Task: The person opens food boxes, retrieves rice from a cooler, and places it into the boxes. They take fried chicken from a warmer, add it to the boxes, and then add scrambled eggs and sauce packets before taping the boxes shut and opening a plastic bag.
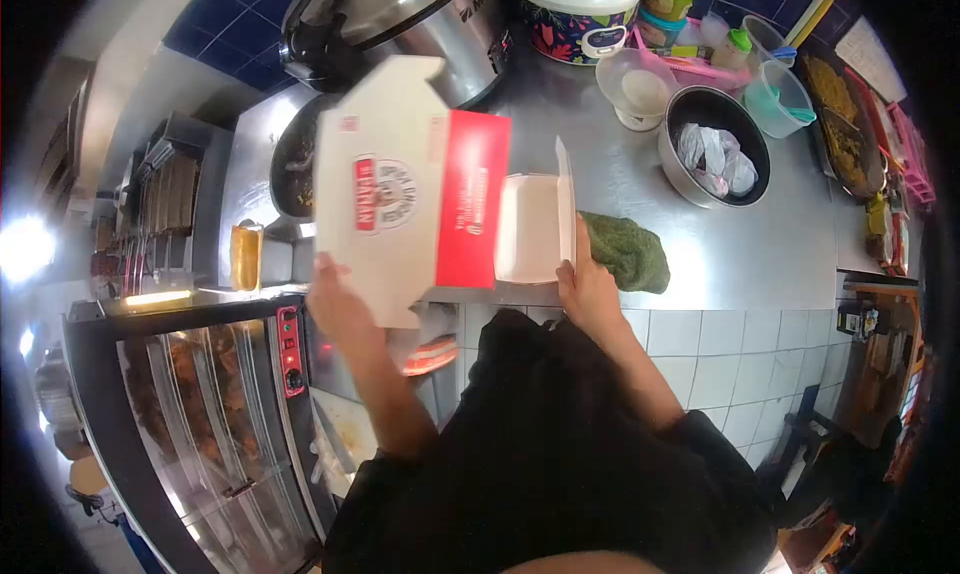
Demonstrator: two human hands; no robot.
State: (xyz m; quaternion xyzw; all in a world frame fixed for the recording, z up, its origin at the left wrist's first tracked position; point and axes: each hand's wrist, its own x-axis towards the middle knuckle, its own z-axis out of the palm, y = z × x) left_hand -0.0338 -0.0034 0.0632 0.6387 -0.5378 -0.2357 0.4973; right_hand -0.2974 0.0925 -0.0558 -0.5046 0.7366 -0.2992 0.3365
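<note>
A cardboard takeaway box [400,194], off-white with a red panel and printed logo, is unfolded in front of me above the steel counter. My left hand [340,299] grips the lower left edge of its wide printed flap, fingers partly hidden behind the card. On the other side, my right hand [590,289] pinches the near corner of the box's upright right wall. Between them, the inside of the box shows plain white, and I see nothing in it. A crumpled green cloth [628,252] lies on the counter just right of my right hand.
A large steel cooker [420,24] stands behind the box, with a floral food pot [575,24] beside it. A metal bowl [675,179] holds white plastic bags. Plastic tubs crowd the back right. Lower left is a glass-fronted warming cabinet [200,424].
</note>
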